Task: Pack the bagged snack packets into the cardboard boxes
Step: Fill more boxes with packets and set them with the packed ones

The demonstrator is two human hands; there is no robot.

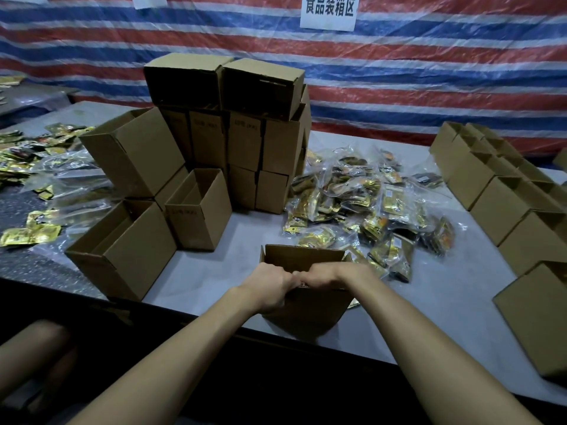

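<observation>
A small cardboard box (306,311) stands at the table's near edge with its far flap upright. My left hand (270,286) and my right hand (325,276) meet knuckle to knuckle over its top, fingers curled down onto the near flap or the contents; what lies beneath them is hidden. A heap of clear bagged snack packets (362,197) with gold wrappers lies just behind and to the right of the box.
Empty open boxes (122,250) stand at the left, with a tall stack of boxes (245,142) behind them. More boxes (506,204) line the right side. Loose gold packets (30,234) cover the left table. A striped tarp hangs behind.
</observation>
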